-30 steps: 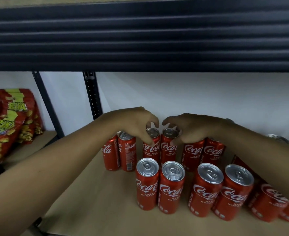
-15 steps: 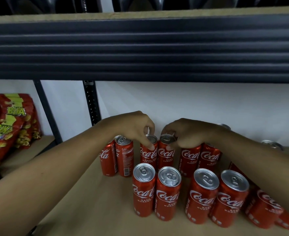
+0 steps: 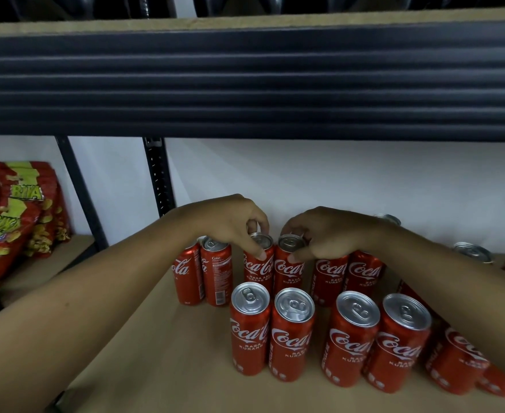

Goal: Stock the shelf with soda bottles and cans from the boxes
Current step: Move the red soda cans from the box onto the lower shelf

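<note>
Shelf (image 3: 156, 368): tan board carrying slim red cola cans with white script, all upright, silver tops sealed.

Front row (image 3: 293, 335), nearest the shelf's front edge: four cans in two touching pairs, logos facing out.

Back row, deeper on the shelf:
- End pair (image 3: 217, 269) at the left, one can turned with its small print outward.
- First middle can (image 3: 258, 268), gripped at the rim by the left hand (image 3: 230, 222).
- Second middle can (image 3: 287, 272), touching the first, gripped at the rim by the right hand (image 3: 325, 234).
- Third pair (image 3: 346, 274) just to the right.

Further cans (image 3: 456, 359) toward the shelf's right end, partly hidden by a forearm.
</note>
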The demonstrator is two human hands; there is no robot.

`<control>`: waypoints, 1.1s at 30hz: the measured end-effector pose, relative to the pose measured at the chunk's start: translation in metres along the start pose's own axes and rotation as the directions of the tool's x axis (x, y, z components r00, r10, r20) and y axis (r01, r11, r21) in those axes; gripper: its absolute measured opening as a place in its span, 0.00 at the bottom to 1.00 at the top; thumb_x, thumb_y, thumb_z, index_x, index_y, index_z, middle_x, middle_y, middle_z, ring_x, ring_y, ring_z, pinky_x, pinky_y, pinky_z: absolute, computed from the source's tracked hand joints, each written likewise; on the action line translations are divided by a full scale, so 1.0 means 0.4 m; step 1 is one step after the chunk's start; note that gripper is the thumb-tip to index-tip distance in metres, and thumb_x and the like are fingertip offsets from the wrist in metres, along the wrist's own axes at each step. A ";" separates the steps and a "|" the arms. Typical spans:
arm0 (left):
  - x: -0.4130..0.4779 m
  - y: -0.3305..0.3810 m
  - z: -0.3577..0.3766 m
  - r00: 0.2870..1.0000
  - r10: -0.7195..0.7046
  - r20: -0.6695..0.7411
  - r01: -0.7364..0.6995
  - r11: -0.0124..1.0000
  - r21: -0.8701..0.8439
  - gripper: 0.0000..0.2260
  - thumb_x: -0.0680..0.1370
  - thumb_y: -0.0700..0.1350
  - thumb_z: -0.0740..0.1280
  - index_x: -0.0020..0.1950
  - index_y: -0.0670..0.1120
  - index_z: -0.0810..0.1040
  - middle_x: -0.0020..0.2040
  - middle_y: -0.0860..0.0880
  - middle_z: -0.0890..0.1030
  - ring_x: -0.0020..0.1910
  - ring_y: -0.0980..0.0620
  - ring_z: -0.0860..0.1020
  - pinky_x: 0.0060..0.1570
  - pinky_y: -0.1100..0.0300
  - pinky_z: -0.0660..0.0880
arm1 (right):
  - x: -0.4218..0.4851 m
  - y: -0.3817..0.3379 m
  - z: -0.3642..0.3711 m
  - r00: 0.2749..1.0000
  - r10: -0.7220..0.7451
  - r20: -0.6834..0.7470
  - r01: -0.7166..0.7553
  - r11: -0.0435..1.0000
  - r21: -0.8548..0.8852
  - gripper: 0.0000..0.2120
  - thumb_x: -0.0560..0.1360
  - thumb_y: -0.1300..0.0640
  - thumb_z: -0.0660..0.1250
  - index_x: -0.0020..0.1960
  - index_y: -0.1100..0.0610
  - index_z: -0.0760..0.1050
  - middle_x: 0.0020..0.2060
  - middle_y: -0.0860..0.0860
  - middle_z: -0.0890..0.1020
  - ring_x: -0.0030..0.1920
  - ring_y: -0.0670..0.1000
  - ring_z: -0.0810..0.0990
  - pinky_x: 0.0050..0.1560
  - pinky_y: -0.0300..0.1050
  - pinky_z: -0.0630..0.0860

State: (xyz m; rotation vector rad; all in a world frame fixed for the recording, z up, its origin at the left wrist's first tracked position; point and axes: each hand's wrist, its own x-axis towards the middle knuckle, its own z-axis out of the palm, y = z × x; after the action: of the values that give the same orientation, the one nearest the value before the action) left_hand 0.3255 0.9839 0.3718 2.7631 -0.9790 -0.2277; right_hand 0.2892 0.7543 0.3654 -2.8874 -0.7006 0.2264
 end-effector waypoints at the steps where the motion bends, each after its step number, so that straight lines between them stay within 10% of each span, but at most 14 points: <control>1: -0.003 0.003 0.000 1.000 -0.004 0.003 0.004 1.000 -0.006 0.23 0.70 0.62 0.78 0.62 0.57 0.81 0.51 0.59 0.84 0.47 0.61 0.81 0.47 0.58 0.81 | -0.002 0.000 0.000 1.000 0.003 0.004 -0.003 1.000 -0.004 0.27 0.76 0.42 0.72 0.72 0.46 0.71 0.66 0.45 0.77 0.60 0.46 0.76 0.56 0.42 0.72; 15: -0.207 -0.104 -0.087 0.914 -0.362 0.183 0.325 0.923 0.206 0.38 0.70 0.58 0.78 0.77 0.60 0.65 0.71 0.56 0.72 0.66 0.54 0.74 0.64 0.53 0.76 | 0.102 -0.223 -0.026 0.986 -0.161 -0.050 0.164 0.986 0.045 0.33 0.76 0.37 0.69 0.76 0.45 0.66 0.72 0.44 0.73 0.67 0.47 0.75 0.60 0.43 0.74; 22: -0.242 -0.137 -0.031 0.954 -0.299 0.001 0.293 0.937 0.188 0.23 0.72 0.53 0.77 0.66 0.54 0.77 0.57 0.53 0.80 0.55 0.51 0.78 0.55 0.50 0.78 | 0.169 -0.309 0.010 0.991 -0.133 -0.001 0.133 0.987 -0.094 0.25 0.74 0.40 0.73 0.64 0.54 0.77 0.57 0.49 0.81 0.52 0.49 0.80 0.55 0.50 0.81; 33: -0.359 -0.091 -0.025 0.916 -0.400 0.031 0.400 0.916 0.015 0.18 0.71 0.57 0.79 0.55 0.49 0.82 0.41 0.55 0.81 0.34 0.56 0.85 0.36 0.62 0.77 | 0.138 -0.335 0.025 0.932 -0.340 0.126 0.333 0.940 0.070 0.32 0.74 0.56 0.76 0.73 0.44 0.67 0.58 0.37 0.77 0.58 0.44 0.77 0.52 0.39 0.75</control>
State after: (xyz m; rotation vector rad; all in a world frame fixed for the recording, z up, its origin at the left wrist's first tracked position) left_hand 0.2392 1.1042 0.3837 2.9493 -0.4059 -0.3311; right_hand 0.2769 0.8986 0.3752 -2.6663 -1.1813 0.3912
